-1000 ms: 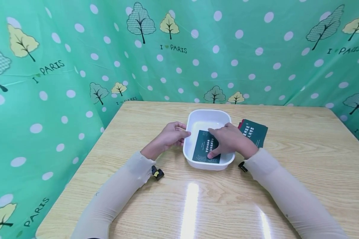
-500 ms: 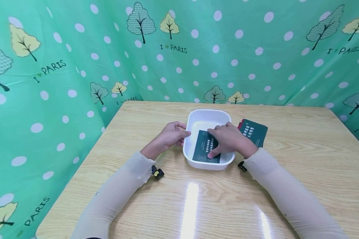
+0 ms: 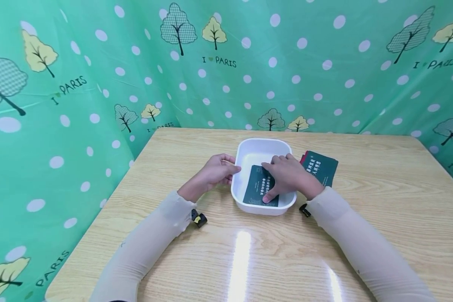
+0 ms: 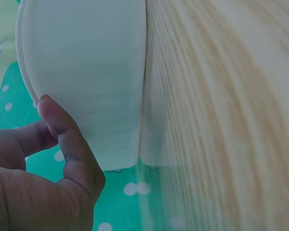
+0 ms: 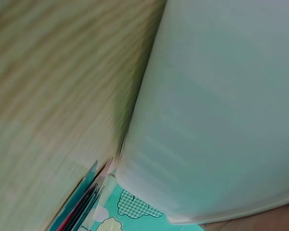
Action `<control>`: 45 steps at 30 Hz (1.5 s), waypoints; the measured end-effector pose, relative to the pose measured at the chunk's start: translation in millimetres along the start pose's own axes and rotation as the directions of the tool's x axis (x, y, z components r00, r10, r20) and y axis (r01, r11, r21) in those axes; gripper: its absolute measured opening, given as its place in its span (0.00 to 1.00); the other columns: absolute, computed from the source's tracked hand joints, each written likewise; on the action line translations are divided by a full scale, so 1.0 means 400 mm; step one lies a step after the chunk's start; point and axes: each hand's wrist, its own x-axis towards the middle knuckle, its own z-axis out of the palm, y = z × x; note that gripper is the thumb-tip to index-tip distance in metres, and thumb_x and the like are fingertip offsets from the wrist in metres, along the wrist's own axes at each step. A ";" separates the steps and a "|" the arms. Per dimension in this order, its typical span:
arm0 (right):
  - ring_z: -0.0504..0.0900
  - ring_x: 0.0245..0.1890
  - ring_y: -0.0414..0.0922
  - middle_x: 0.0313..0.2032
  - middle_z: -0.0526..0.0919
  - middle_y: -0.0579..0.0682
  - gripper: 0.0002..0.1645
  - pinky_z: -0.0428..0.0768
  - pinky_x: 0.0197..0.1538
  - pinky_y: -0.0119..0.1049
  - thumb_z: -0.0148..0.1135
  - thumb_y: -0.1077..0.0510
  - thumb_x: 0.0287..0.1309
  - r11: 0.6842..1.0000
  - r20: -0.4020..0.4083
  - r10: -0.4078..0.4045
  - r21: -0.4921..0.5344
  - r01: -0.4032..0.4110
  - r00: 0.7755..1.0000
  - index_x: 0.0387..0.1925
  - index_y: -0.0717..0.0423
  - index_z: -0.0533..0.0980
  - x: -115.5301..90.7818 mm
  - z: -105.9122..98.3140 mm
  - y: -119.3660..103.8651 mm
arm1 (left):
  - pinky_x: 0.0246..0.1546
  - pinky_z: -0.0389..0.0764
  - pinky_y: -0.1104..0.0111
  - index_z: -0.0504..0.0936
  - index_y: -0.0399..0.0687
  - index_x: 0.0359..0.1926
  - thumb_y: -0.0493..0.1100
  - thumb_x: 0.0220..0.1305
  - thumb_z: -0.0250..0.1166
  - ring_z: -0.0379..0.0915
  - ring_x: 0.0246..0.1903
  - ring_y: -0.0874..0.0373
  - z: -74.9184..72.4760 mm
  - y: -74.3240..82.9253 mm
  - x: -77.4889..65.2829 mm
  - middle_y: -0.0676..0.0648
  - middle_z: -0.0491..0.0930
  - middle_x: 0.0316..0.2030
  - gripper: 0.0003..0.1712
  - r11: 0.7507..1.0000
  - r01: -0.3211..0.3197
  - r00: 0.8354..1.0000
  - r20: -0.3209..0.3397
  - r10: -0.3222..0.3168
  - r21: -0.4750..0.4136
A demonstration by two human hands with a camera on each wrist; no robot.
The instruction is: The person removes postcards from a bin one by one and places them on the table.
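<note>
A white plastic basin (image 3: 262, 147) stands on the table. My left hand (image 3: 219, 170) pinches its left rim, the thumb on the lip; the left wrist view shows this hand (image 4: 62, 159) against the basin's outer wall (image 4: 96, 72). Inside the basin lies a dark green card (image 3: 253, 188) with white lettering. My right hand (image 3: 287, 174) reaches over the right rim and holds this card between thumb and index finger, thumb on its near part, index fingertip at its far edge. The palm hides the card's right side. In the right wrist view the basin wall (image 5: 207, 106) hides most of the hand.
A pile of dark green cards (image 3: 323, 167), with red at one corner, lies right of the basin; its edges (image 5: 84, 199) show in the right wrist view. Black wrist devices (image 3: 199, 218) sit by both cuffs. The wooden table (image 3: 196, 268) meets a green patterned curtain (image 3: 305, 84) behind.
The card in the basin and my right thumb have shifted very slightly right. The right hand's other fingers have shifted slightly. The left hand and basin stay in place.
</note>
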 end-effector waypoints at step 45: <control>0.71 0.46 0.48 0.51 0.66 0.57 0.23 0.79 0.50 0.43 0.49 0.67 0.70 0.934 -0.323 0.016 0.343 0.102 0.946 0.64 0.59 0.64 -0.024 -0.048 -0.023 | 0.24 0.78 0.67 0.69 0.38 0.53 0.36 0.63 0.65 0.72 0.20 0.57 -0.001 0.002 -0.001 0.36 0.79 0.36 0.20 1.000 0.003 1.000 0.013 -0.003 -0.002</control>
